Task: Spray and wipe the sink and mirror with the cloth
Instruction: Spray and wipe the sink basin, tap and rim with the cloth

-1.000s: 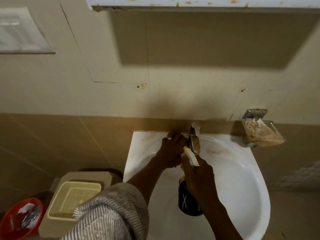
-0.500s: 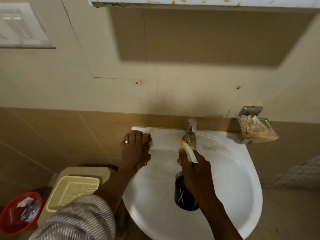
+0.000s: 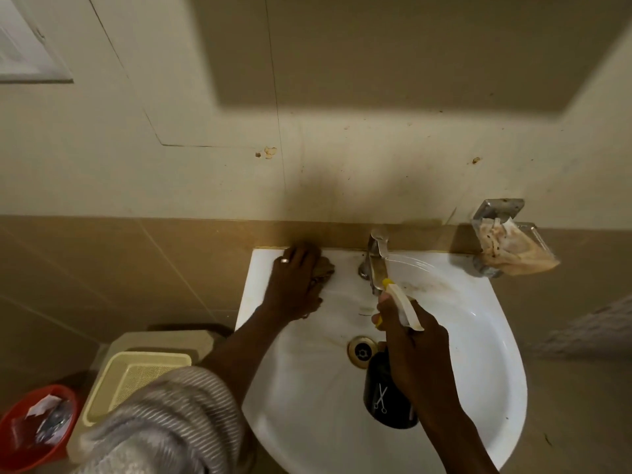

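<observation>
A white wall-hung sink [image 3: 485,388] fills the lower middle, with a brass drain [image 3: 361,352] and a metal tap [image 3: 375,261] at its back rim. My left hand [image 3: 294,285] presses a brownish cloth [image 3: 324,268] flat onto the sink's back left ledge, left of the tap. My right hand [image 3: 415,350] grips a black spray bottle [image 3: 384,395] with a cream and yellow trigger head [image 3: 402,302], held over the basin and aimed toward the tap. The mirror is out of view; only a shadow shows on the wall above.
A metal soap holder with a crumpled wrapper [image 3: 509,248] juts from the wall at the right. A cream bin with a mesh lid [image 3: 136,381] and a red bucket [image 3: 20,449] of scraps stand on the floor at the left.
My left hand with the cloth has slid from beside the tap out to the sink's back left ledge. The view has tilted down, so the drain now shows. The right hand keeps the bottle steady.
</observation>
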### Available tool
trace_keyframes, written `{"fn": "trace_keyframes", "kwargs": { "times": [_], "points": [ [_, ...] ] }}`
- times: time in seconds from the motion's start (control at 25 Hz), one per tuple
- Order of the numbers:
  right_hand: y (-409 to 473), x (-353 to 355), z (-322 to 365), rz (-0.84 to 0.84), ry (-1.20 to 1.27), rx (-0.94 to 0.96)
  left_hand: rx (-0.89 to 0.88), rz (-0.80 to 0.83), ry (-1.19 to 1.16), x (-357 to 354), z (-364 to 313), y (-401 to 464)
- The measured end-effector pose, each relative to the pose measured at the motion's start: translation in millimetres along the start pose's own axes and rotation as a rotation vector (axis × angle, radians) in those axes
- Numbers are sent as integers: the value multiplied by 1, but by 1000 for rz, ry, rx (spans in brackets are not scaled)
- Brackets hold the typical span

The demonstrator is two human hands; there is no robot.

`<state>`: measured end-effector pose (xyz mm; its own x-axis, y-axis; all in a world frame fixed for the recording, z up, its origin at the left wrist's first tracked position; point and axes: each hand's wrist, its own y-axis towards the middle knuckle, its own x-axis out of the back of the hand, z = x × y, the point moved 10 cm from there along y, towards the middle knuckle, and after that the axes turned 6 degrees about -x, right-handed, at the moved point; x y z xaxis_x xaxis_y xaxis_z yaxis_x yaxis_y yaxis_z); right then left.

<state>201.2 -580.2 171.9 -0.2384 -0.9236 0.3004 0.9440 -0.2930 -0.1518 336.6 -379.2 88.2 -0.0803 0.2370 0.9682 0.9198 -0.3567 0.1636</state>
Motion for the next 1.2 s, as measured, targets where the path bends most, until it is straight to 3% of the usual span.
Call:
{"fn": "trace_keyframes", "kwargs": {
  "times": [0.16,0.32,0.4,0.64,0.84,1.0,1.12,1.2],
  "points": [
    [-8,-21,9,34,12,-13,337,-16,72,29,68,-44],
    [-15,-30,22,49,40,21,643,-73,-253,29,88,-103],
    [-16,-33,27,56,63,26,667,-63,-273,29,75,-130],
    [-26,-32,27,66,95,31,653,139,-43,37,14,-197],
    [-36,-21,25,81,84,35,816,357,-324,16,-44,-254],
    [-42,-18,30,107,49,71,736,461,-377,32,-52,-243],
    [-44,-10,28,112,35,73,592,238,-283,74,-12,-172],
    [-43,-2,21,105,28,59,514,-23,-430,94,0,-114]
  ]
}}
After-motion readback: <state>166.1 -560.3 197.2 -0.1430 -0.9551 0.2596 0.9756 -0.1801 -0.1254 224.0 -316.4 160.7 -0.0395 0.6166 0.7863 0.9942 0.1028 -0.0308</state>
